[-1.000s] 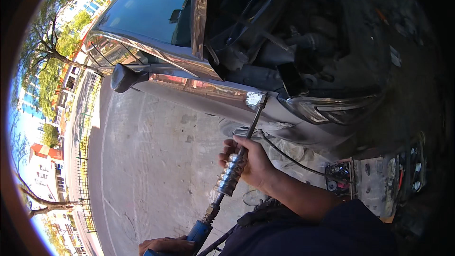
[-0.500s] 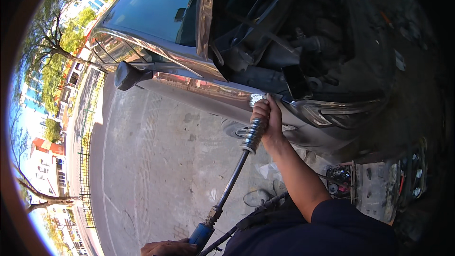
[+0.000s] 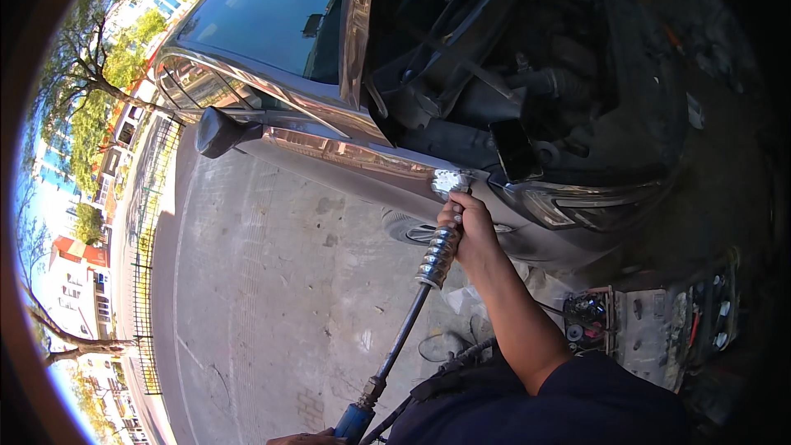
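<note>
The right hand (image 3: 468, 221) is closed around the long steel slide hammer (image 3: 413, 314) at its ribbed silver weight (image 3: 437, 259), near the grey-brown car fender's (image 3: 395, 166) bare-metal patch (image 3: 449, 180). The left hand (image 3: 305, 439) meets the blue cylindrical handle (image 3: 354, 423); its closure is indeterminable.

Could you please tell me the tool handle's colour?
The tool handle is blue, clearest in head view.

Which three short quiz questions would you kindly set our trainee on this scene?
1. Which hand is nearer the shiny patch?
2. True or false: the ribbed weight sits around the rod.
3. Fill in: the handle at the picture's lower edge is ____ in colour.

Key: 1. The right hand. 2. True. 3. Blue.
</note>
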`<action>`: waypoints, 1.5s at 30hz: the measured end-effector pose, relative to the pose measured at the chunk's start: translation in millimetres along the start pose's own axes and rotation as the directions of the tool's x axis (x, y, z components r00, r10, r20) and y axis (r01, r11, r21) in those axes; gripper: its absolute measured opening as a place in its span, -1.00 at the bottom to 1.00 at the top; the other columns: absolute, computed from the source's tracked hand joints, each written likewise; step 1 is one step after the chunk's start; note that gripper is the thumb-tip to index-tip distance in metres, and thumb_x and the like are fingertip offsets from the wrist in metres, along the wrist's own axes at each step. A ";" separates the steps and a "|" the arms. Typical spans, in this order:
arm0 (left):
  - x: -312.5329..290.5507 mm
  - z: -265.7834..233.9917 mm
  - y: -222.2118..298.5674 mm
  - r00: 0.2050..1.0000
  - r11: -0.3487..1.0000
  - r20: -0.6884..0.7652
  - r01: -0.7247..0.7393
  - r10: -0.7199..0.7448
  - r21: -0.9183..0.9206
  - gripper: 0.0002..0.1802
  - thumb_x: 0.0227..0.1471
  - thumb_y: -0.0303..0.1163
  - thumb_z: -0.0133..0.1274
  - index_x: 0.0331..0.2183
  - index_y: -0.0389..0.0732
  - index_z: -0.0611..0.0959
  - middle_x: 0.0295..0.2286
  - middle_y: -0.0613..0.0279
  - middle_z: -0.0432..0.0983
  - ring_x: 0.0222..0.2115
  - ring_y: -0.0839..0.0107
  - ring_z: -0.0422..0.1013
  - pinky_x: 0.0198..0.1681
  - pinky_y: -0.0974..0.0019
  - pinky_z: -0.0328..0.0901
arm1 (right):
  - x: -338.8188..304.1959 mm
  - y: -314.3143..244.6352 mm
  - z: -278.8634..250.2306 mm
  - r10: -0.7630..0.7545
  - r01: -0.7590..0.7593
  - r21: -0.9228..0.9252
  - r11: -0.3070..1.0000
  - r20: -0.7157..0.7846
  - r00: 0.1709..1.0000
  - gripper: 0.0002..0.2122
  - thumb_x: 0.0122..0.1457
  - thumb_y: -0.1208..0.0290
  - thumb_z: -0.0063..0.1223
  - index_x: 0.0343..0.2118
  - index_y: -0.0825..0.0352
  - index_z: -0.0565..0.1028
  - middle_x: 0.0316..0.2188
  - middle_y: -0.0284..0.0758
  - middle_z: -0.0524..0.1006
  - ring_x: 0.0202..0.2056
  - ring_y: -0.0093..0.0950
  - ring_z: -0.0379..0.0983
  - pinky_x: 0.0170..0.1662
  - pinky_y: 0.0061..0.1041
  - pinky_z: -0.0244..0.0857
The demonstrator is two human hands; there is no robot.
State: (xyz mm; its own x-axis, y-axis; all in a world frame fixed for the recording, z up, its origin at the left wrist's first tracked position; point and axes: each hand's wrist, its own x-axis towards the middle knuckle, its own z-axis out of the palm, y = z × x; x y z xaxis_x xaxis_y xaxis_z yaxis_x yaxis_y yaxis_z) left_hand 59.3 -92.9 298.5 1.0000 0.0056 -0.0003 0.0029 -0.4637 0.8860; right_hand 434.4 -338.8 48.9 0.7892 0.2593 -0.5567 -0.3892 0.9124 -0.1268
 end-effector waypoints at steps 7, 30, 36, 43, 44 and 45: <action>3.4 4.0 6.3 0.999 0.998 -0.003 -0.037 0.037 0.044 -0.56 -0.06 -0.42 0.51 -0.19 -0.41 0.67 -0.27 -0.25 0.73 -0.19 -0.02 0.71 0.07 -0.13 0.57 | 5.7 6.8 9.6 -0.008 0.004 0.048 0.999 0.076 0.997 -0.80 0.34 0.47 0.15 -0.36 0.20 0.33 -0.53 -0.56 0.29 -0.58 -0.72 0.19 -0.56 -0.66 0.12; 43.1 -4.8 15.9 0.990 0.985 0.026 -0.139 0.137 0.104 -0.56 -0.08 -0.32 0.57 -0.29 -0.34 0.67 -0.40 -0.12 0.72 -0.32 -0.02 0.70 -0.07 -0.13 0.62 | 16.8 3.9 8.9 -0.007 -0.001 0.099 0.995 0.079 0.997 -0.90 0.34 0.48 0.17 -0.23 0.33 0.46 -0.54 -0.58 0.31 -0.57 -0.72 0.19 -0.50 -0.68 0.17; 66.8 -9.3 28.0 0.977 0.974 0.054 -0.211 0.208 0.075 -0.53 -0.15 -0.28 0.58 -0.30 -0.32 0.67 -0.43 -0.06 0.69 -0.39 0.03 0.65 -0.14 -0.08 0.62 | 21.7 8.6 7.7 -0.031 0.026 0.080 0.996 0.058 0.998 -0.90 0.36 0.46 0.18 -0.21 0.31 0.47 -0.54 -0.58 0.30 -0.57 -0.72 0.19 -0.50 -0.68 0.18; 89.0 -20.6 47.1 0.991 0.991 0.007 -0.132 0.132 0.017 -0.52 -0.19 -0.14 0.49 -0.37 -0.30 0.65 -0.48 0.04 0.60 -0.40 0.06 0.57 -0.16 -0.08 0.61 | 19.4 9.2 17.3 -0.010 0.002 0.152 0.988 0.052 0.999 -0.80 0.34 0.49 0.20 -0.32 0.18 0.35 -0.57 -0.57 0.26 -0.60 -0.69 0.17 -0.54 -0.62 0.18; 92.0 -19.9 49.1 0.990 0.989 0.009 -0.144 0.144 0.030 -0.53 -0.18 -0.15 0.49 -0.38 -0.30 0.65 -0.48 0.05 0.60 -0.40 0.08 0.57 -0.16 -0.08 0.61 | 20.6 8.4 17.3 -0.001 -0.009 0.164 0.986 0.060 0.998 -0.79 0.33 0.49 0.21 -0.33 0.17 0.34 -0.58 -0.57 0.25 -0.61 -0.68 0.16 -0.55 -0.62 0.17; 94.5 -19.4 50.4 0.988 0.987 0.011 -0.155 0.155 0.044 -0.54 -0.18 -0.16 0.48 -0.38 -0.30 0.64 -0.48 0.05 0.60 -0.41 0.09 0.56 -0.17 -0.08 0.61 | 20.8 8.4 17.6 0.003 -0.012 0.165 0.986 0.058 0.998 -0.81 0.34 0.49 0.20 -0.30 0.19 0.36 -0.59 -0.58 0.25 -0.61 -0.70 0.16 -0.54 -0.64 0.16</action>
State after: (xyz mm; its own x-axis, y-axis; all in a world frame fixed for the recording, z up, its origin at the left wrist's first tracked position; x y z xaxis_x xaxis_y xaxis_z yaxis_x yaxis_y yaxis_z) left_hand 153.9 -98.6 352.1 0.9883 -0.0757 0.1320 -0.1522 -0.4975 0.8540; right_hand 455.9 -320.2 50.8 0.8145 0.2798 -0.5083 -0.3154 0.9488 0.0169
